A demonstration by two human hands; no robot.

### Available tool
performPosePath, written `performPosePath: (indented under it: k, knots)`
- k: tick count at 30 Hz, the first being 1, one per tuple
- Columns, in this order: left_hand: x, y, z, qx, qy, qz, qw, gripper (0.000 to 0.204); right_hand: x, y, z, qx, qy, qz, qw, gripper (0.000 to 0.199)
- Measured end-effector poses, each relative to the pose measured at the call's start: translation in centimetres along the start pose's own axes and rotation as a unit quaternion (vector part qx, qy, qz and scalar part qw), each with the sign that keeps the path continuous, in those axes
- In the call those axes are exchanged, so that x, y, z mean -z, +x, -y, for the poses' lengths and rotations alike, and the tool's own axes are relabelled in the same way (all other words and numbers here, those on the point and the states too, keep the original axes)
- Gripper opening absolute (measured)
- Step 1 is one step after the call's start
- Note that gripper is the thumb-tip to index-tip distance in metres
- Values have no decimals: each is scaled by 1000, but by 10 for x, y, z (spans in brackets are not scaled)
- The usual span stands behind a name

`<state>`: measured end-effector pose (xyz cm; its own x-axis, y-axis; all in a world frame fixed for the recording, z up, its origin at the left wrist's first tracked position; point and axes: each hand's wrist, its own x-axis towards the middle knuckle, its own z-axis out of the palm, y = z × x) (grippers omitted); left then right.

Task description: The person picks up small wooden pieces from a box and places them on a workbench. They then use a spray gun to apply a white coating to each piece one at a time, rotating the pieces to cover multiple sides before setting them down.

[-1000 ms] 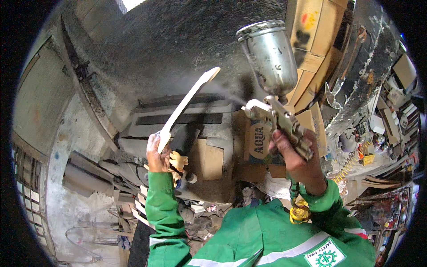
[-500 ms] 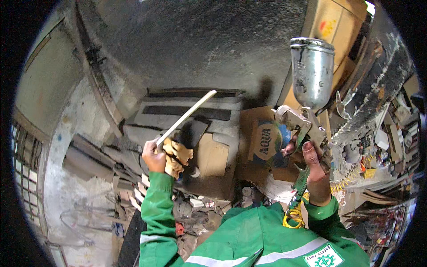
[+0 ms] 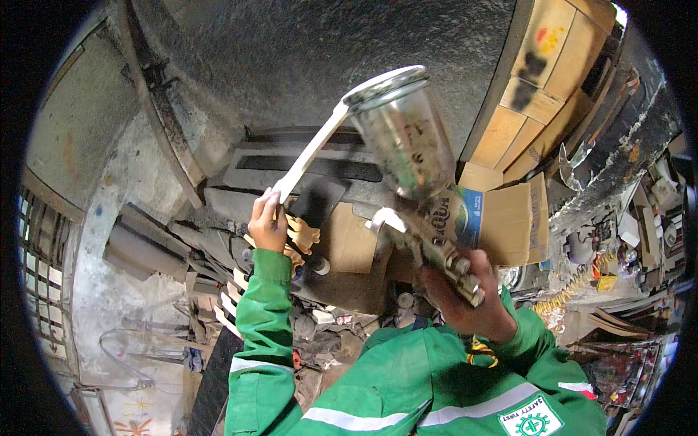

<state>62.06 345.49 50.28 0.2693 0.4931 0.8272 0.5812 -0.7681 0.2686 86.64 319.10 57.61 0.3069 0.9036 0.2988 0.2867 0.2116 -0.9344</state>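
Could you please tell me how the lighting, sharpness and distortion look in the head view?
Head view: fisheye bends edges toward a black rim; daylight glares on the spray gun cup, which looms large and slightly soft; the white wooden piece stays crisp; floor clutter sits in shadow.

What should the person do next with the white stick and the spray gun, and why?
Probably tip the spray gun so its nozzle faces the white stick. The left hand holds the stick out by its lower end, while the right hand has the gun's metal cup close beside it.
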Motion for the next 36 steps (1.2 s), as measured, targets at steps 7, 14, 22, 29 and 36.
performPosePath:
  k: [7,14,22,29,36]
  knots:
    - [-1,-1,-5,-3,-2,-3,1000,29,-7,12,11,-86,291,-93,948,21]
    - [11,-16,-11,5,-23,-15,1000,28,30,58,22,6,16,-93,996,12]
    - [18,-17,-4,-8,-6,-69,998,22,38,59,32,-68,121,-140,980,12]
    - [4,-5,0,-17,-8,-61,998,26,8,20,23,-6,57,-48,997,27]
    - [-12,-4,21,77,-12,-123,989,17,23,-18,36,-125,-10,104,987,39]
